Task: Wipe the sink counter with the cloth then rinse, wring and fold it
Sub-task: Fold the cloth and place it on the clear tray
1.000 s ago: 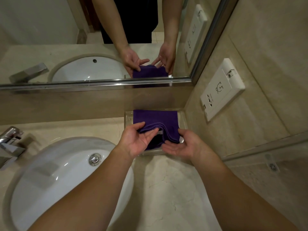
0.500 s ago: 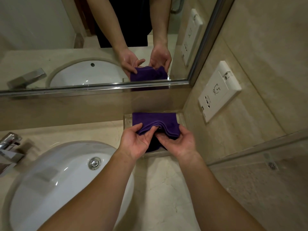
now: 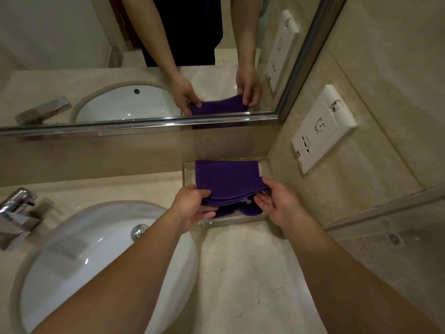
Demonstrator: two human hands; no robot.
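Nearest: bare forearms reaching in from bottom edge over beige marble sink counter (image 3: 245, 273). White oval ceramic basin (image 3: 91, 259) sunk into counter's left half, round chrome drain plug (image 3: 140, 230) near its far rim. Boxy chrome faucet (image 3: 16, 215) at counter's left edge.

Left hand (image 3: 192, 208) pinching near-left edge of folded purple terry cloth (image 3: 226, 180), thumb on top, fingers curled under. Right hand (image 3: 279, 203) gripping near-right edge, thumb over top layers, fingers partly extended beneath. Near edge of cloth lifted slightly, stacked folds visible; a lower layer sagging between the hands.

Cloth sitting in clear rectangular acrylic tray (image 3: 190, 172) at counter's far right corner, far edge against backsplash, right side close to side wall.

Beyond: beige stone backsplash, then chrome-framed wall mirror (image 3: 144, 121) reflecting basin, faucet, both hands and cloth. On right wall, white plastic socket plate (image 3: 322, 128) above and right of tray.
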